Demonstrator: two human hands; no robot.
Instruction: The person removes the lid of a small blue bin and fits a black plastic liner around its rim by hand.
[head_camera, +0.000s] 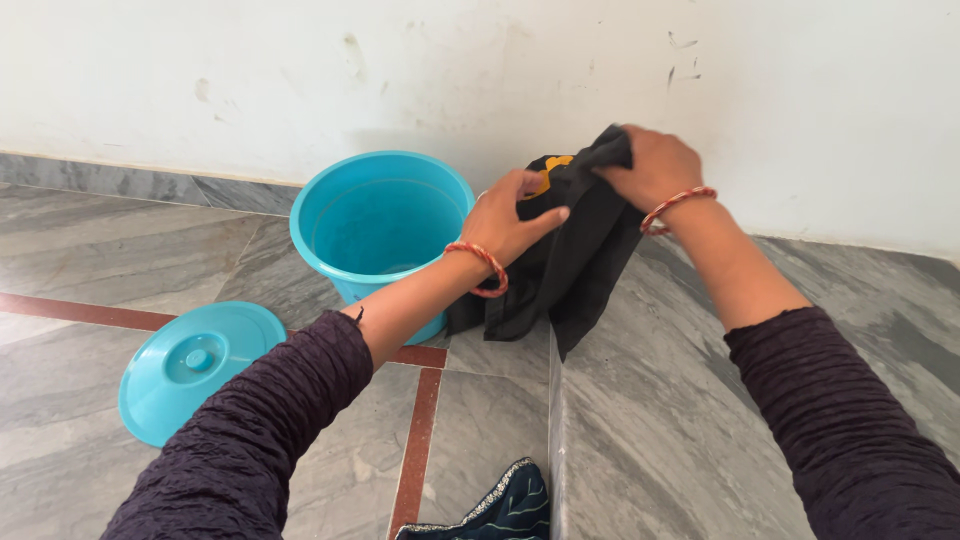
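My left hand (510, 222) and my right hand (652, 165) both grip a black cloth (575, 265) with a yellow patch near its top. The cloth hangs down from my hands over the edge of a raised grey stone slab (690, 420), just right of an open turquoise plastic bucket (380, 225). My right hand holds the cloth's top corner; my left hand clasps its left side. Both wrists wear red-and-white thread bangles, and both arms are in dark purple crinkled sleeves.
The bucket's round turquoise lid (195, 365) lies flat on the grey marble floor (120, 260) at the left. A dark cloth with a patterned border (505, 505) lies at the bottom middle. A white wall (450, 70) stands behind.
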